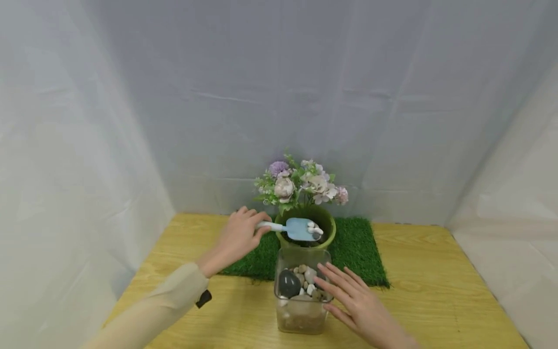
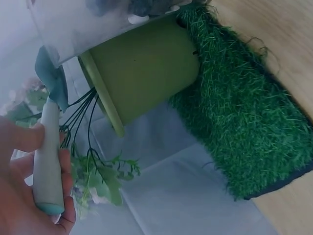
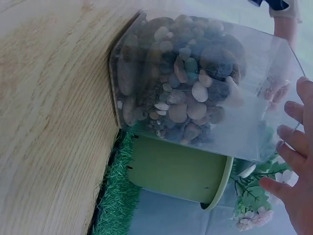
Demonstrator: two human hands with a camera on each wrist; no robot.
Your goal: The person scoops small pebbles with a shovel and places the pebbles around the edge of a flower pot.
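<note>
Left hand (image 1: pixel 237 237) grips the scoop (image 1: pixel 293 228) by its handle, blade over the pot (image 1: pixel 306 233) with a few white pebbles still on it. Looks mid-transfer: that load isn't tipped yet, and the jar (image 1: pixel 301 296) at 6 o'clock of the pot remains well stocked with stones. Right hand (image 1: pixel 357 303) rests with straight fingers against the jar's side, steadying it. Pot sits on a grass mat (image 1: pixel 357 249) on a wooden table (image 1: pixel 436 291); white drapes (image 1: pixel 392 97) surround everything.
</note>
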